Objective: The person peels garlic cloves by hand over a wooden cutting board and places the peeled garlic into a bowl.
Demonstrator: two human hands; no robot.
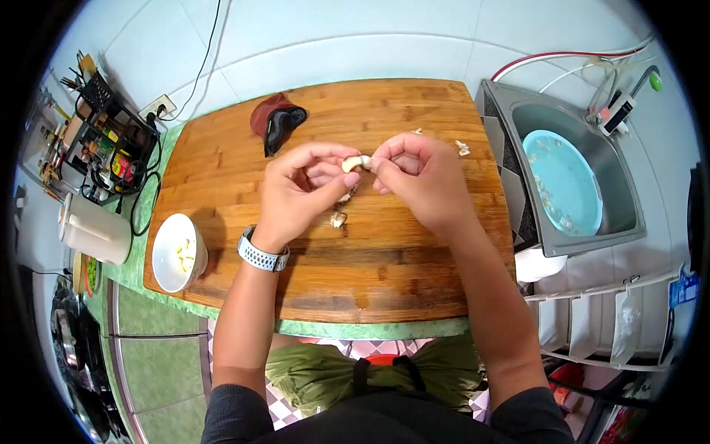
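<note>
Over the middle of the wooden board (384,277), my left hand (307,181) pinches a pale garlic clove (352,163) between thumb and fingers. Thumb and forefinger of my right hand (423,174) are closed on the clove's other end, on a whitish bit that looks like skin. Scraps of garlic skin (338,220) lie on the board just below the hands, with more scraps (463,148) to the right. A white bowl (167,255) at the board's left edge holds several peeled cloves (185,255).
A dark red and black cloth item (277,122) lies at the board's back. On the right, a blue basin (563,181) sits in the metal sink (625,200). A spice rack (111,140) and a pale canister (96,229) stand on the left, with a dish rack (592,292) at lower right.
</note>
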